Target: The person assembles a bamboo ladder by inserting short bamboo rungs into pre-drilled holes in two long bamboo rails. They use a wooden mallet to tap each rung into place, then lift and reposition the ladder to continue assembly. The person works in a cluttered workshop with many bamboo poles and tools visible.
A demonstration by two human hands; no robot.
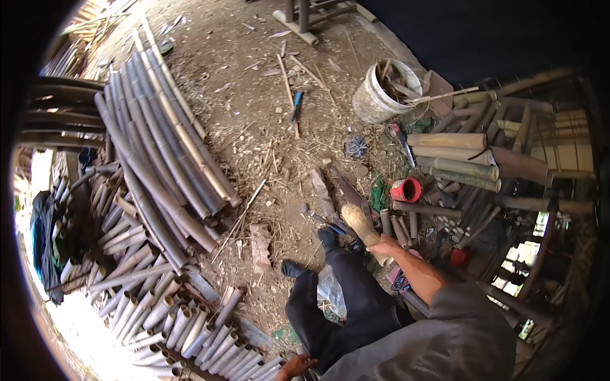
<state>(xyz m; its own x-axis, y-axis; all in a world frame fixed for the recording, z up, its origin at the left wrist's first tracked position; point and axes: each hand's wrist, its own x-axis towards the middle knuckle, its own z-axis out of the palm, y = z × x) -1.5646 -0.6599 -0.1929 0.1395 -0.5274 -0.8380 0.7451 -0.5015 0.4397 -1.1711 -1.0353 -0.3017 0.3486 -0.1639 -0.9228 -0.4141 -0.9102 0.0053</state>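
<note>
My right hand (383,246) is closed round the narrow end of a pale, club-shaped wooden mallet (358,221). Its thick, rough end points away from me, beyond my right knee. Low in the picture, my left hand (297,366) is beside my left thigh; its fingers are too small and dark to read. Just past the mallet lie a brown wooden block (325,192) and a dark, long-bladed tool (348,190). A second worn wooden block (260,247) rests on the dirt left of my feet. Clear plastic (330,292) lies between my legs.
Long bamboo poles (159,140) lie at the left, above stacked short bamboo tubes (184,324). More cut bamboo (454,155) is piled at the right, near a red cup (405,189). A white bucket (375,95) holds scraps. A blue-handled tool (297,106) lies on the littered ground.
</note>
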